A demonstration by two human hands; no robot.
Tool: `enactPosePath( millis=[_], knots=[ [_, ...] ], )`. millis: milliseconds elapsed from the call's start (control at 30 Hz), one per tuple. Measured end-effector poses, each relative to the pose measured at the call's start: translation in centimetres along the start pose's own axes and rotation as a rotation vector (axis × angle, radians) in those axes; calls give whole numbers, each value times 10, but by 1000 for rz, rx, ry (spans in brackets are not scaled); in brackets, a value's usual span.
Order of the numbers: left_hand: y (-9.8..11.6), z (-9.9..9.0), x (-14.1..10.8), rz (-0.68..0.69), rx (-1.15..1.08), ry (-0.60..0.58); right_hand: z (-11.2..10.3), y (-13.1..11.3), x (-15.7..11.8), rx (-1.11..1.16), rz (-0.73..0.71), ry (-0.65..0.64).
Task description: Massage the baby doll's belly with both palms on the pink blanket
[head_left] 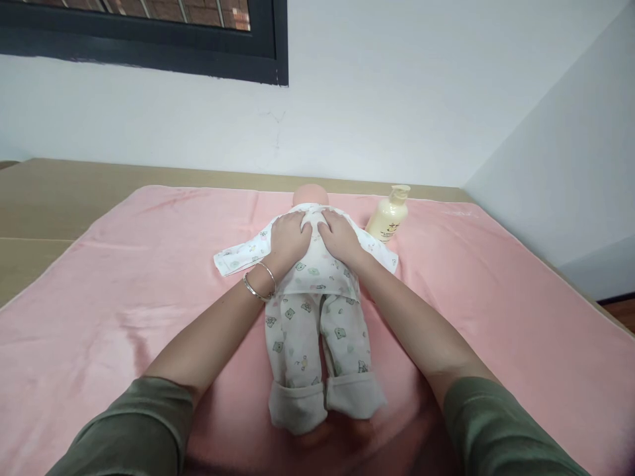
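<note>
A baby doll (317, 281) in a white printed top and trousers lies on a pink cloth (149, 297), its head (310, 194) at the far end and its cuffed trouser legs toward me. My left hand (290, 237) rests flat on the left of the upper body, a silver bangle on that wrist. On the right of the upper body lies my right hand (341, 237), also flat with fingers stretched out. The two thumbs point toward each other with a small gap. Both sleeves spread out sideways. The doll's face does not show.
A pale yellow pump bottle (388, 217) stands on the cloth beyond the doll's right-hand sleeve. The cloth covers a wooden surface (54, 192) that meets a white wall (372, 99). A dark-framed window (268, 46) is at upper left. Another wall (570, 178) stands at the right.
</note>
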State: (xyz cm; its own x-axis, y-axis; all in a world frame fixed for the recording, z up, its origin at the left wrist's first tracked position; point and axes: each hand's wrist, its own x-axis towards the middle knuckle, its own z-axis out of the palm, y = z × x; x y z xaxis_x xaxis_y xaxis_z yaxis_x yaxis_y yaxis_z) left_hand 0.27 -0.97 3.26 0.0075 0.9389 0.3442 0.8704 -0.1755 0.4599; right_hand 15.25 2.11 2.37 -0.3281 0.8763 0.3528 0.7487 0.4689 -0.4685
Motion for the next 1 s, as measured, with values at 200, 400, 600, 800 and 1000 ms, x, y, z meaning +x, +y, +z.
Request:
enactPosePath(
  millis=[200,400,600,800,1000],
  knots=[
    [-2,5,-2,9,11,51,-16,-19,-6,-2,11,-47],
    [1,5,-5,19,55,65,-33,-37,-17,68,-5,118],
    [3,4,-7,5,78,60,-8,-29,-14,22,-17,-3],
    [6,2,-10,7,64,62,-29,-33,-13,105,43,134],
    [4,4,-8,-3,69,49,-11,-31,-17,25,19,13]
  ],
)
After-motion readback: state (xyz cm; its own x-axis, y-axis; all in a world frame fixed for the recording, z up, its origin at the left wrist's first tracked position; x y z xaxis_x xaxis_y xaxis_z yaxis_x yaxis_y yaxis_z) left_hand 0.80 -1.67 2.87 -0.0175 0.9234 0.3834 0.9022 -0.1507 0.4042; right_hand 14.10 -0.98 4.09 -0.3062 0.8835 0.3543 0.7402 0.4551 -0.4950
